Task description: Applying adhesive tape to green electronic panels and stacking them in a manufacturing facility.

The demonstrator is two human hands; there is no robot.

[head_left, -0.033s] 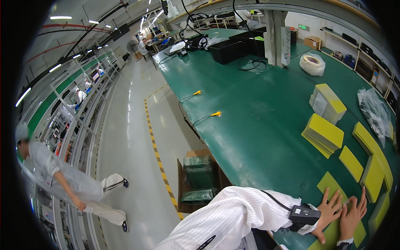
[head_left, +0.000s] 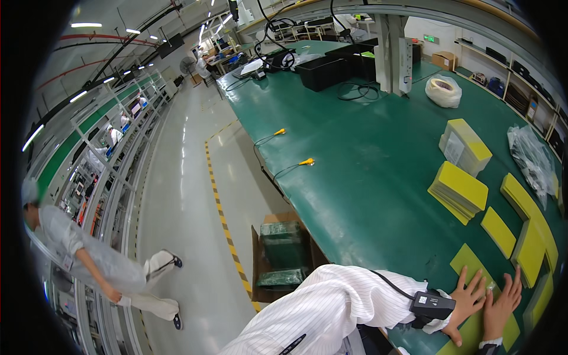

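Thin yellow-green sheets [head_left: 467, 258] lie on the green tabletop at the lower right. My left hand [head_left: 466, 303] rests on them with its fingers spread, a black device strapped at its wrist. Close beside it, my right hand [head_left: 500, 306] lies on the sheets too, fingers stretched out. The two thumbs and palms partly cover the sheets, so their full outline is hidden. Just beyond my hands are a small yellow piece [head_left: 498, 232] and a yellow stack [head_left: 528, 251]. Another stack of yellow sheets [head_left: 460, 188] sits farther off.
A wrapped yellow block [head_left: 464, 148], crumpled clear plastic [head_left: 528, 163] and a tape roll in a bag [head_left: 444, 91] stand farther back. Black bins [head_left: 324, 73] are at the far side. An open carton [head_left: 258, 260] is left of the table; a person [head_left: 94, 248] is across the aisle.
My hands and the sheets stay in place. The person across the aisle has shifted very slightly to the left.
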